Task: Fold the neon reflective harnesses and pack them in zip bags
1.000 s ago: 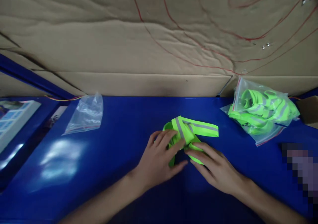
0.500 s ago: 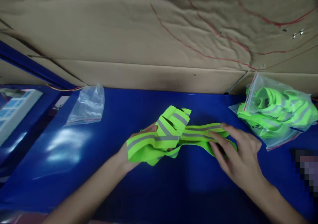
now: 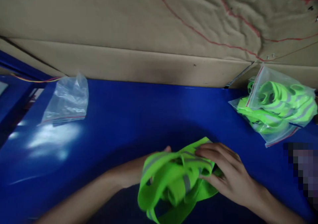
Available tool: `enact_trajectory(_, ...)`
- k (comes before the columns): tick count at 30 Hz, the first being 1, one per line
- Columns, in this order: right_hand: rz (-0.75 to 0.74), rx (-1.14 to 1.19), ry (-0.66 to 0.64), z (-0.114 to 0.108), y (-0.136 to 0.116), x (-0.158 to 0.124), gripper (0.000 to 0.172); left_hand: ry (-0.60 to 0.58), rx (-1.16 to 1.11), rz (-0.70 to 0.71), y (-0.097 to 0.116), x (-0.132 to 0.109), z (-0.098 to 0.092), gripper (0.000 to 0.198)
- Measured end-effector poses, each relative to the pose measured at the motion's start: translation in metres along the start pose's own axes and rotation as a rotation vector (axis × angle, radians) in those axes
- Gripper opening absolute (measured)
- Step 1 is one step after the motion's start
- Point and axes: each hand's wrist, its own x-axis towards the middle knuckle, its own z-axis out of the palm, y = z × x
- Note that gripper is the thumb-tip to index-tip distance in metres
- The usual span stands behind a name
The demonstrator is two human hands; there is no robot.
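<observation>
A bundle of neon green reflective strap (image 3: pixel 186 181) with grey stripes hangs in loose loops between my hands, low over the blue table. My left hand (image 3: pixel 146 171) supports it from behind; most of the fingers are hidden by the loops, and one fingertip shows above. My right hand (image 3: pixel 226 171) is closed on the bundle's right side, with the thumb below and the fingers on top of the folded strap.
On the left of the blue table (image 3: pixel 139 114) lies a clear zip bag (image 3: pixel 71 98). At the right, clear zip bags (image 3: pixel 280 104) packed with green straps are stacked against a cardboard wall (image 3: pixel 119 25). A blurred-out patch (image 3: pixel 306 171) covers the right edge.
Both hands have drawn the strap bundle closer to me. My right hand has moved in towards the left one, gathering the stretched strap into the bundle. The view has shifted slightly.
</observation>
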Motion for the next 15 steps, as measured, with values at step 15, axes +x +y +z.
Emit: enact_trajectory(15, 0.737, 1.063, -0.006, -0.004, 0.008, 0.007, 0.038, 0.335, 0.116, 0.42, -0.006, 0.003, 0.006, 0.038)
